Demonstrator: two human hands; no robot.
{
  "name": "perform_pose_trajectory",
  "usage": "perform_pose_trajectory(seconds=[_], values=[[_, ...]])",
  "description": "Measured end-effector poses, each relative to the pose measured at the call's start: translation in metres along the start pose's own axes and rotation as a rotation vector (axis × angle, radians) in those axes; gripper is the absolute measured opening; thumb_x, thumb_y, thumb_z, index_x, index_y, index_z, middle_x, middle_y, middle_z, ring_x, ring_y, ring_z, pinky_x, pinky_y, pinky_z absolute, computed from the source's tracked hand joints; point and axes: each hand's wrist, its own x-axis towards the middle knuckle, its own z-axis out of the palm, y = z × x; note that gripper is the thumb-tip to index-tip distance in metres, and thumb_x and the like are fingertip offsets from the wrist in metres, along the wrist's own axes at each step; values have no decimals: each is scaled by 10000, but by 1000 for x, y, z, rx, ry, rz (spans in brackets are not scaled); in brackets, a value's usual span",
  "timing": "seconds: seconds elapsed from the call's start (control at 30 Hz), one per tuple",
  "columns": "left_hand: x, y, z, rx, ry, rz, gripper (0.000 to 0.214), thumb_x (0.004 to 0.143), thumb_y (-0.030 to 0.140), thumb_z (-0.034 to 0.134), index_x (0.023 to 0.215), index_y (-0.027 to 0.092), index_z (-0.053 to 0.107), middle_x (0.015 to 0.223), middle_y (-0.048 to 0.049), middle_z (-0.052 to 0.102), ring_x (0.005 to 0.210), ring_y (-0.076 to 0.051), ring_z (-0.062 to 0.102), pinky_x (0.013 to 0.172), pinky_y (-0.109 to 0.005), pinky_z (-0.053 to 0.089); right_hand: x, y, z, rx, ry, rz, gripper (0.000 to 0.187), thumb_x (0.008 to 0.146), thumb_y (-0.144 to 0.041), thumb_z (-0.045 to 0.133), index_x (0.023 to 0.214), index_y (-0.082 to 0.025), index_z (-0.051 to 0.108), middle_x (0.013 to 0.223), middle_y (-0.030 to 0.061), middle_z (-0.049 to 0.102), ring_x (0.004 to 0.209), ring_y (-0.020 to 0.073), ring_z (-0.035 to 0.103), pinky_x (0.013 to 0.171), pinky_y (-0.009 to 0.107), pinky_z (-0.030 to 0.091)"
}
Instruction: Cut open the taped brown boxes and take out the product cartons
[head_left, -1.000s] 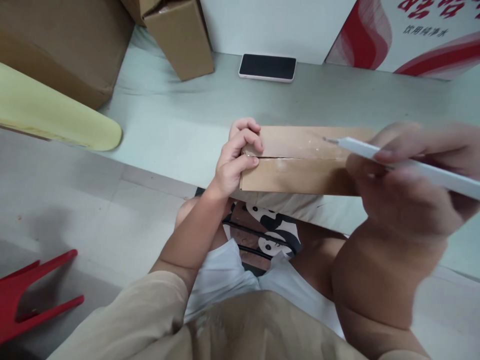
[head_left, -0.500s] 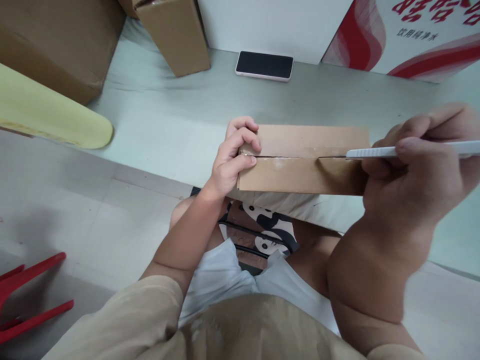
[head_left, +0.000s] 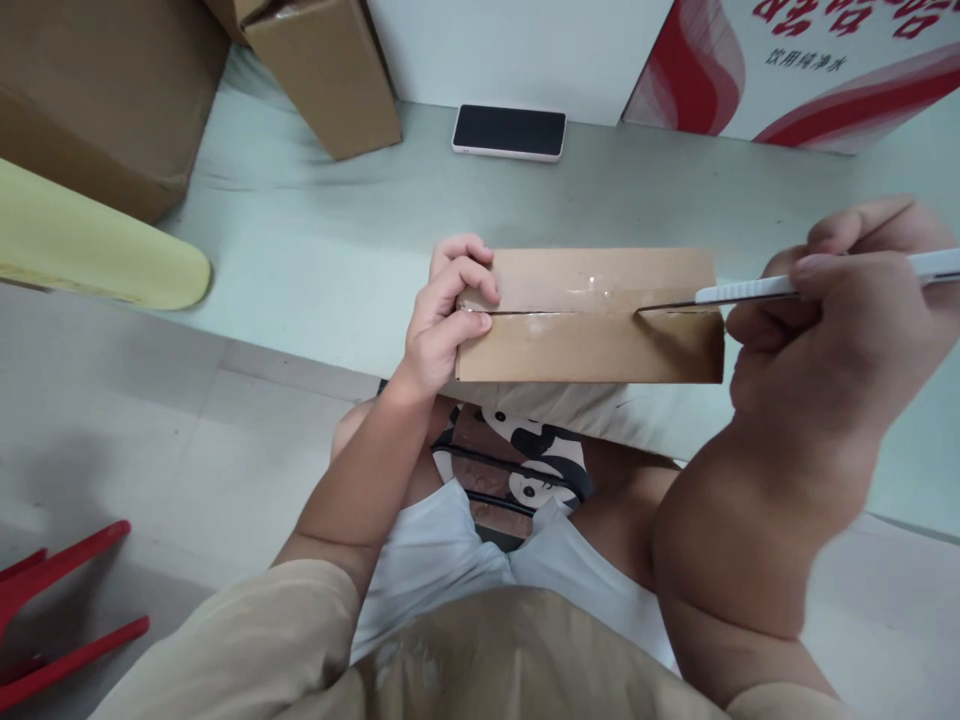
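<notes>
Pale green worktop [head_left: 300, 230] here, pretty crowded along the back: big brown carton [head_left: 105, 100] far left, a narrower carton [head_left: 330, 90] next to it, then a white panel [head_left: 502, 50] and a red-and-white carton [head_left: 802, 75] with Chinese lettering. Phone [head_left: 510, 131] lies flat, dark screen up, right in front of the panel. A yellow roll [head_left: 97, 245] pokes in from the left, and down on the tiled floor [head_left: 255, 430] you get a bit of some red plastic thing [head_left: 67, 580].

So the cardboard box [head_left: 585, 350] is at the near edge of the worktop, long side facing the person, seam running lengthwise with shiny tape on it. Left hand [head_left: 442, 320] has its left end: fingers bent over the top, thumb down by the seam, so basically clamping that corner. Right hand [head_left: 847, 310] is pinching a white-handled knife [head_left: 750, 290], fingers bunched tight around the handle. Thin blade points left, tip right at the seam, a little right of the middle. Can't tell how deep it's in, if at all.

Below, between the knees, something panda-printed [head_left: 540, 480].
</notes>
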Motion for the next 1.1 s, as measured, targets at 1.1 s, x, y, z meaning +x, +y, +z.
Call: perform_pose_trajectory(seconds=[1.1], values=[[-1,8,-1,-59,-62,2,99,773,303,594,840,232,608,1226,-73,577,1242,-299,560,1142,-531,462,20,10,-9,440,171,-157,218,436,-140,487,626,-247,479,508,-73,392,375,72,260,258,242,116]])
